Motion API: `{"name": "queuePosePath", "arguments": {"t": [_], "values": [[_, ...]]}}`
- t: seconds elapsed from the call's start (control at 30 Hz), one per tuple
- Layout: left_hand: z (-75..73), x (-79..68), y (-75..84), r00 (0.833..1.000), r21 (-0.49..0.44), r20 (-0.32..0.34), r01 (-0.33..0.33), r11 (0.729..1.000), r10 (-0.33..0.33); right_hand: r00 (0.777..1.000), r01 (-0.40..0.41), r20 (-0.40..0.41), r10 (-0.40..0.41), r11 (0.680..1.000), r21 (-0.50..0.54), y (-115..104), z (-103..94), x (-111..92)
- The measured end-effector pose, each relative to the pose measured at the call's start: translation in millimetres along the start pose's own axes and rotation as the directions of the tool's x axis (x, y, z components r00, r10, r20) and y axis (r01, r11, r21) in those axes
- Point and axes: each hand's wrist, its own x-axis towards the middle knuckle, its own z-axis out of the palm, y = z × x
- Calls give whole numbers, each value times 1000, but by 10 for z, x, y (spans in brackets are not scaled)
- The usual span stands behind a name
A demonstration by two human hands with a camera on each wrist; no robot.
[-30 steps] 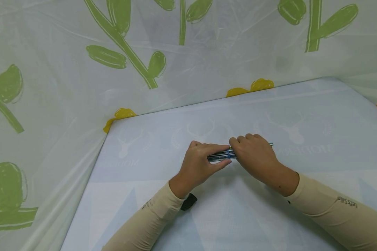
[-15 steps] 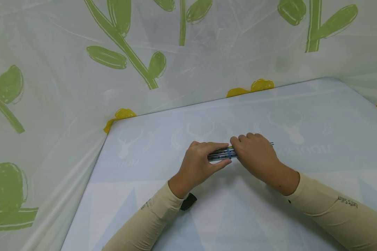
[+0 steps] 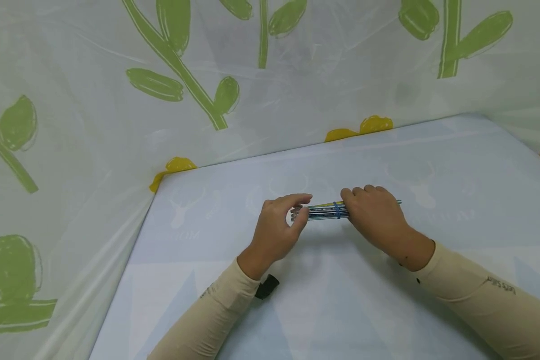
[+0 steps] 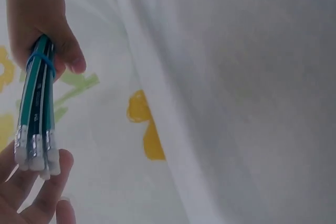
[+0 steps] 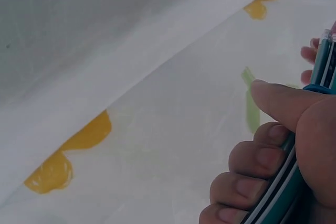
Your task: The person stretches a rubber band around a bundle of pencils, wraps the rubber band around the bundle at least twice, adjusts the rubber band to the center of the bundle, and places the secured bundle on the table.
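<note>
A bundle of green-and-dark striped pencils (image 3: 321,213) is held above the table, bound by a blue rubber band (image 3: 337,210). My right hand (image 3: 380,220) grips the bundle just right of the band; the right wrist view shows its fingers (image 5: 249,187) curled round the pencils. At the other end, white erasers in metal ferrules (image 4: 37,161) stick out. Around this eraser end is my left hand (image 3: 276,227), its thumb and fingers spread apart, with the fingertips right at the erasers in the left wrist view. A yellow strip shows along the bundle's top.
Below the hands is a table with a pale patterned cloth (image 3: 342,310). Near the left wrist lies a small black object (image 3: 267,287). Behind the table's far edge hangs a white curtain (image 3: 94,125) printed with green leaves and yellow flowers.
My left hand has loosened and slid left to the eraser end, uncovering more of the pencils. The right hand has moved slightly right and up with the bundle.
</note>
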Motion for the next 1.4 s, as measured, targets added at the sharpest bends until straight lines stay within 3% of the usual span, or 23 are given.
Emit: {"name": "queuePosePath", "arguments": {"t": [0.27, 0.87, 1.4], "values": [[21, 37, -79, 999, -2, -13, 40, 999, -40, 995, -24, 94, 23, 1000, 9, 123, 34, -12], [28, 25, -87, 998, 32, 30, 61, 998, -62, 977, 63, 204, -64, 998, 14, 201, 212, -87], [18, 9, -94, 996, 68, 46, 71, 995, -74, 942, 85, 308, -131, 984, 158, 267, 283, -67]]}}
